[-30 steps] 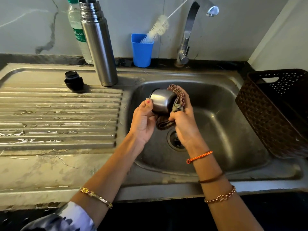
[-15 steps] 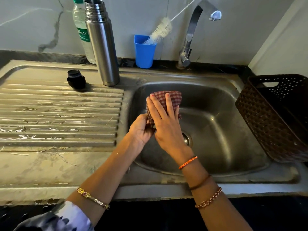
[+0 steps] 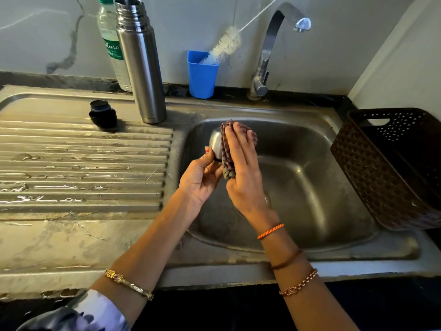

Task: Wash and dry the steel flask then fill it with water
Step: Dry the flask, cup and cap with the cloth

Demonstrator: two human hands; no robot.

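Left fingers (image 3: 208,151) pinch one steel cup (image 3: 215,142); right fingers (image 3: 235,139) straight, pressing one checked cloth (image 3: 226,158) on it.

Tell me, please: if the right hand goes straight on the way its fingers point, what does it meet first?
The right hand already presses the checked cloth on the steel cup. Beyond its fingertips, probably the sink's back wall; depth is unclear.

Blue cup (image 3: 202,76) holding bottle brush (image 3: 224,47), plastic bottle (image 3: 112,44), brown basket (image 3: 391,168)

Veined marble wall (image 3: 47,32), dark counter (image 3: 214,311)
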